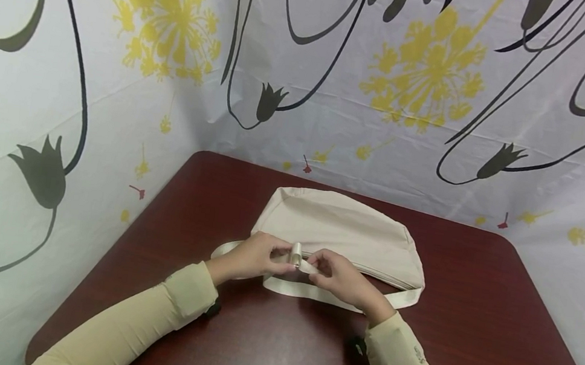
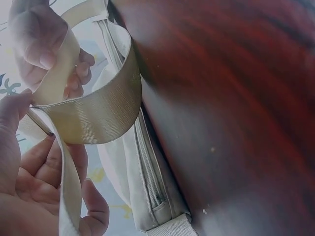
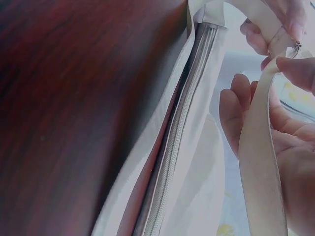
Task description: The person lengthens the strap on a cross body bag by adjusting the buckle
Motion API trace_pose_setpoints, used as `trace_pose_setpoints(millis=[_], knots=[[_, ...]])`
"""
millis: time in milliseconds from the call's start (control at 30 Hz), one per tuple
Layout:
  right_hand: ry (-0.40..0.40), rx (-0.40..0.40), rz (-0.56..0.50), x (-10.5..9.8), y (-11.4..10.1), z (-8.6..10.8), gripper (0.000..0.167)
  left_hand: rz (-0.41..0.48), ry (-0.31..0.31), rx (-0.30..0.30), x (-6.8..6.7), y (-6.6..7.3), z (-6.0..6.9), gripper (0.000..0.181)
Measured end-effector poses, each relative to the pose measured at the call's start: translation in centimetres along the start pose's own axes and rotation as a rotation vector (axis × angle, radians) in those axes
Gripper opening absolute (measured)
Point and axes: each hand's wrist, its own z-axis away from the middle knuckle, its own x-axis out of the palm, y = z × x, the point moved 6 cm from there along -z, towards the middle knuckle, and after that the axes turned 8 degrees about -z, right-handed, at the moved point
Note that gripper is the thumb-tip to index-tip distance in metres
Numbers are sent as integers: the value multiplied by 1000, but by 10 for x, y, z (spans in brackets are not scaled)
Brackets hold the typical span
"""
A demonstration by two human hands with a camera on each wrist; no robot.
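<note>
A cream cloth bag (image 1: pixel 342 225) lies on the table, its zipper (image 3: pixel 179 128) along the near side. My left hand (image 1: pixel 259 257) pinches the bag's webbing strap (image 2: pixel 98 115) between thumb and fingers, at a small metal slider (image 3: pixel 297 47). Just above the slider the strap stands up in a small loop (image 1: pixel 297 254). From the other side, my right hand (image 1: pixel 338 276) pinches the strap between thumb and fingertips, close to the left hand. Another stretch of strap runs along the tabletop in front of the bag.
The dark red wooden table (image 1: pixel 261 349) has rounded far corners. Behind it and to the left hangs a white sheet (image 1: pixel 299 128) printed with yellow and grey flowers. Cream sleeves (image 1: pixel 144 316) cover both arms.
</note>
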Motion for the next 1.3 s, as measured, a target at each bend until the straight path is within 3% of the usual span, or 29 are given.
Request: trace_pose_setpoints(millis=[567,833,1067,1300], knots=[[18,-16,-24,2,-9,0,24,-24,5,35,3,2,-1,15],[14,-42,39,4,-11,1,28,-5,0,40,2,1,0,20],[-5,-43,195,4,-7,2,27,-37,19,50,2,2,-1,22],[-44,-52,221,5,-7,3,22,-40,18,49,2,3,-1,26]])
